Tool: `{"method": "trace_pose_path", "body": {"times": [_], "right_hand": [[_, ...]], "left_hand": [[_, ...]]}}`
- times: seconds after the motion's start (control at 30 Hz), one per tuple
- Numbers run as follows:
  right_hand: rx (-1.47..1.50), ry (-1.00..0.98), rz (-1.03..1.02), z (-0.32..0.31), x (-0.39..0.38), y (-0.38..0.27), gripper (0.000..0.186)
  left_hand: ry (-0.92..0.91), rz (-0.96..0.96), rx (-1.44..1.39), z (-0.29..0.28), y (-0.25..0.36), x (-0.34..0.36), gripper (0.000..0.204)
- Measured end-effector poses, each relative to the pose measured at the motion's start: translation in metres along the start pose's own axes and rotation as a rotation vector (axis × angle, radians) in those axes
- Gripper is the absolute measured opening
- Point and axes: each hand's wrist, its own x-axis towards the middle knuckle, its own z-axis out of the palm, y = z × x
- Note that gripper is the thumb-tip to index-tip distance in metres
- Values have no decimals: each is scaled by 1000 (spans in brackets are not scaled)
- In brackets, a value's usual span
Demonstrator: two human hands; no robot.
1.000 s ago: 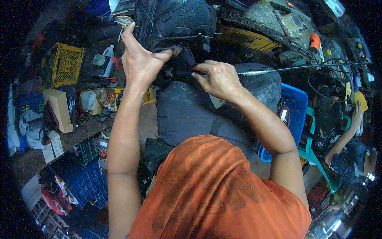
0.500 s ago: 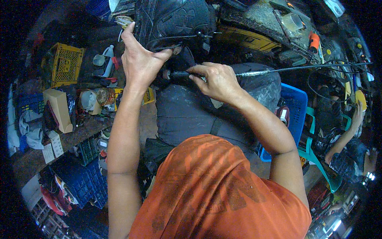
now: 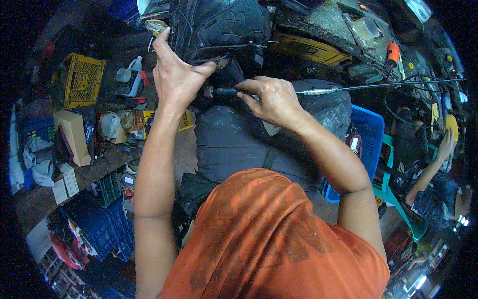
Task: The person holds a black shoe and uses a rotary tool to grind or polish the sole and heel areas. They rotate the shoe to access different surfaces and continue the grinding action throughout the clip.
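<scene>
My left hand grips the edge of a black bag-like item with stitched panels and a thin cord, its thumb stretched to the right and its other fingers partly hidden. My right hand pinches a slim, black-handled tool whose blunt tip points left, just below my left thumb. From behind the right hand a stiff black cable with a silver-wrapped section runs right. Both hands are above my dark trousers. Where the tool tip meets the item is too dark to make out.
A yellow crate, a bottle and an open cardboard box are at left. A blue basket and a teal chair stand at right. Another person's arm reaches up at far right with a yellow object.
Both my hands keep their hold, with hardly any shift. At far right, the other person's hand has moved slightly.
</scene>
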Motion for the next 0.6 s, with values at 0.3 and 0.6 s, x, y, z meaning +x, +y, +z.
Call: {"method": "trace_pose_path", "body": {"times": [0.3, 0.6], "right_hand": [[5, 13, 0, 1, 0, -1, 25], [5, -17, 22, -3, -1, -6, 23]], "left_hand": [[-2, -3, 11, 0, 0, 0, 111], [8, 20, 5, 1, -2, 0, 110]]}}
